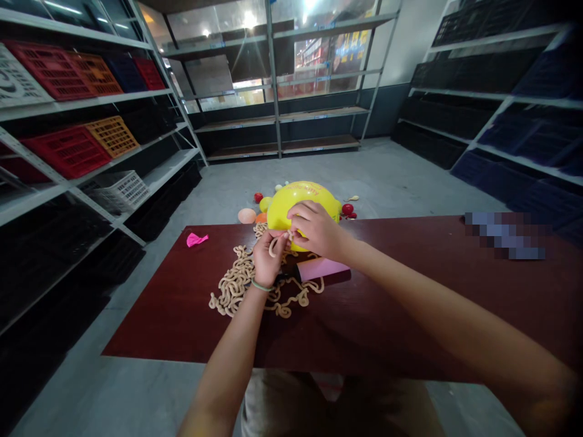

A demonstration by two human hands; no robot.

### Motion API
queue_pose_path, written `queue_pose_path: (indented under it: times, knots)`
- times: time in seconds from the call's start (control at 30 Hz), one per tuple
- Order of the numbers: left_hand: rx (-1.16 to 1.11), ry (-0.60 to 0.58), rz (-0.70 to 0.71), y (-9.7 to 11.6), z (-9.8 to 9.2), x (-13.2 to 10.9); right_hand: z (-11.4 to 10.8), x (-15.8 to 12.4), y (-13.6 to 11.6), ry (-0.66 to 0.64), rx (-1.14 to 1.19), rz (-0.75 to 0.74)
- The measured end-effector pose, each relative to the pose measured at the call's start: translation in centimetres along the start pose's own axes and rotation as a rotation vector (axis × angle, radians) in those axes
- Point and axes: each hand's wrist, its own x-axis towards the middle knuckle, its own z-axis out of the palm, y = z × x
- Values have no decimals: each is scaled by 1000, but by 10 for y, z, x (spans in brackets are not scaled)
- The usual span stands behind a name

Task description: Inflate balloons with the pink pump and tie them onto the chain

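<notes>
Both of my hands meet at the near side of an inflated yellow balloon [303, 193] with lettering on it. My left hand [268, 258], wearing a thin green wristband, pinches a beige cord [272, 247] that curls between its fingers. My right hand [319, 227] is closed at the fingertips beside it, against the balloon; the small part it grips looks like the same cord, and the balloon's neck is mostly hidden. Below the hands lies a tangled heap of beige cord [233, 282]. A pink cylinder with a black end [324, 268], perhaps a balloon pump, rests under my right wrist.
A limp pink balloon [197, 240] lies at the left of the dark red table [392, 303]. Past its far edge, small balloons, including a peach one [246, 216] and a red one [347, 209], sit on the floor. Shelves with crates [68, 149] stand around. A blurred patch [505, 233] covers the table's right.
</notes>
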Motion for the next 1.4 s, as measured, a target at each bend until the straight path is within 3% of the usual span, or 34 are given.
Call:
queue_pose_path:
  times: [0.3, 0.73, 1.1, 1.4]
  knots:
    - [88, 41, -21, -4, -1, 3, 4, -11, 10, -40, -104, -72]
    - [-28, -54, -82, -8, 2, 3, -3, -24, 9, 16, -54, -95]
    - [398, -93, 146, -13, -5, 4, 9, -35, 16, -1, -166, -153]
    - [480, -101, 212, -19, -3, 2, 16, -46, 19, 7, -140, -93]
